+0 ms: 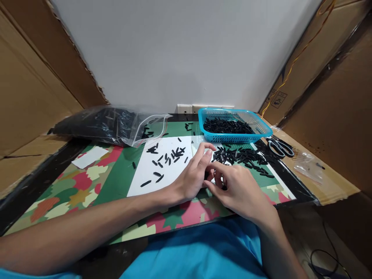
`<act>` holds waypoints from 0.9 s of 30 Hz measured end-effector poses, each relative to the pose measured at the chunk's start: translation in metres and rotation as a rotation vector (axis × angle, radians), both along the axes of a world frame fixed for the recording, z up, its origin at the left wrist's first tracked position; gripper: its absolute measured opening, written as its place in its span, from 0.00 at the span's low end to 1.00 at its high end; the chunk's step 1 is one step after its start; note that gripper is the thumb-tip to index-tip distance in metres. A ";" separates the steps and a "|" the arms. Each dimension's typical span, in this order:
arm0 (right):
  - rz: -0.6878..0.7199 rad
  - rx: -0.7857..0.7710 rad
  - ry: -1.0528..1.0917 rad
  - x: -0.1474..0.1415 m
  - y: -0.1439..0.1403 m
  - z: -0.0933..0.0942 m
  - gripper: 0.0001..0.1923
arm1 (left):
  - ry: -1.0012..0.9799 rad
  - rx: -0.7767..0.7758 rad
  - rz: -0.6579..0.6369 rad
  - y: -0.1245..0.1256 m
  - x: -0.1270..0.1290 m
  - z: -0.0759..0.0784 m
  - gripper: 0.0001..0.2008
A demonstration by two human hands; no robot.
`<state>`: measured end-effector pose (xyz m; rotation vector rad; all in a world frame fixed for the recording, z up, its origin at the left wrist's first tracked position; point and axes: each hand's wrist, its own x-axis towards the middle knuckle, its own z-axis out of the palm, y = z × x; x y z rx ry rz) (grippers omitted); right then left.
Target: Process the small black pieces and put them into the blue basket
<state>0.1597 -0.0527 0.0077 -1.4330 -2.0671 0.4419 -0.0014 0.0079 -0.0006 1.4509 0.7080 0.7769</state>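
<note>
While both hands meet at the table's [113, 174] middle: work is fingertip-close.
Left hand [193, 176]: fingers curled together, pinching something hidden.
Right hand [238, 190]: fingers bent; grip cannot be told.
Black pieces [241, 155]: loose pile just beyond the fingers; more on white paper [151, 172] and in blue basket [229, 124].
Risk: a sweeping wrist could likely scatter the pile.

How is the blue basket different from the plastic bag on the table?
The basket is rigid, open-topped, perforated and stands upright at the right rear; the bag is soft, clear, and lies slumped on its side at the left rear. Black pieces have spilled beyond the bag's mouth. Both hold small black pieces.
</note>
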 end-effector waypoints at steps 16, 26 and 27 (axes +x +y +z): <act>-0.172 0.062 0.610 0.026 0.006 -0.009 0.13 | -0.012 -0.107 -0.222 0.008 -0.001 -0.004 0.17; -0.109 -0.042 0.699 0.035 0.013 -0.015 0.13 | 0.013 0.000 -0.313 0.007 -0.003 -0.006 0.19; -0.109 -0.047 0.692 0.036 0.013 -0.015 0.14 | 0.005 -0.008 -0.311 0.007 -0.003 -0.006 0.19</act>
